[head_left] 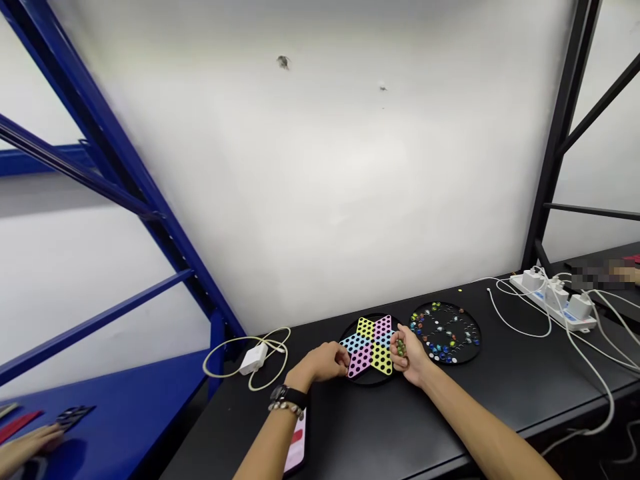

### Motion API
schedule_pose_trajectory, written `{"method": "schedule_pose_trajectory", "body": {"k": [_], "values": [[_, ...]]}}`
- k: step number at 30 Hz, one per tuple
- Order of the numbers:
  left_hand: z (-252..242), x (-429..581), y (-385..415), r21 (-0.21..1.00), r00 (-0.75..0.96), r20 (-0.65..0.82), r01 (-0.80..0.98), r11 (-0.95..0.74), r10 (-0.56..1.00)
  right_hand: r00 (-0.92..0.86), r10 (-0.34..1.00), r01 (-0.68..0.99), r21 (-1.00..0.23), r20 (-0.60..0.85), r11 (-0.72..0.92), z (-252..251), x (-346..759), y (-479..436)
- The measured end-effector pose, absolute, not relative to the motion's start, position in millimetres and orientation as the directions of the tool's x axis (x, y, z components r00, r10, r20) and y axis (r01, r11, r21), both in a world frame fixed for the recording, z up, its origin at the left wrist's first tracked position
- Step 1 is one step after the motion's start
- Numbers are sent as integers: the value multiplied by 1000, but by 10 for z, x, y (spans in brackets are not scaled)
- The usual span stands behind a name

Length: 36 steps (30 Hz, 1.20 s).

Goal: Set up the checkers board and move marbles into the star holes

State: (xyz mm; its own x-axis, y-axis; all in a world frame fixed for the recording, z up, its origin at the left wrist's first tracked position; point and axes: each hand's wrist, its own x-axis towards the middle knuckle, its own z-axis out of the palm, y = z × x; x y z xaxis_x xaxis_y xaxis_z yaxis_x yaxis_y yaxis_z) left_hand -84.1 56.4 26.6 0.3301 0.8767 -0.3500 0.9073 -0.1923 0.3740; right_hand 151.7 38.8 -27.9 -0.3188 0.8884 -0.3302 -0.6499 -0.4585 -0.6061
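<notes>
While cupping green glass marbles [401, 347] in the half-curled right hand [412, 356], apparently loading the pastel star-shaped board [371, 343], lower centre. Cannot tell the contents of the curled left hand [327, 361]; next, probably needs precise seating.

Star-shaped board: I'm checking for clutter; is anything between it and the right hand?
Nothing visible: the right hand, cupping greenish marbles, is at the right edge of the star-shaped board. The left hand is on the opposite side.
</notes>
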Motion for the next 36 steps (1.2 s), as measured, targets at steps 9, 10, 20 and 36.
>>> {"method": "schedule_pose_trajectory", "body": {"k": [9,10,20,36], "values": [[204,-961,419,528,446,-413,828,-190,794,-301,899,-665,-606,-318,-437,-312,1532,395],[199,-965,412,531,439,-402,827,-186,804,-298,898,-660,-609,-325,-440,-311,1528,394],[179,-894,438,582,442,-429,802,-133,788,-303,895,-637,-629,-326,-445,-275,1511,365],[257,-723,297,607,362,-386,793,-63,849,-308,896,-629,-638,-320,-444,-300,1484,349]]}}
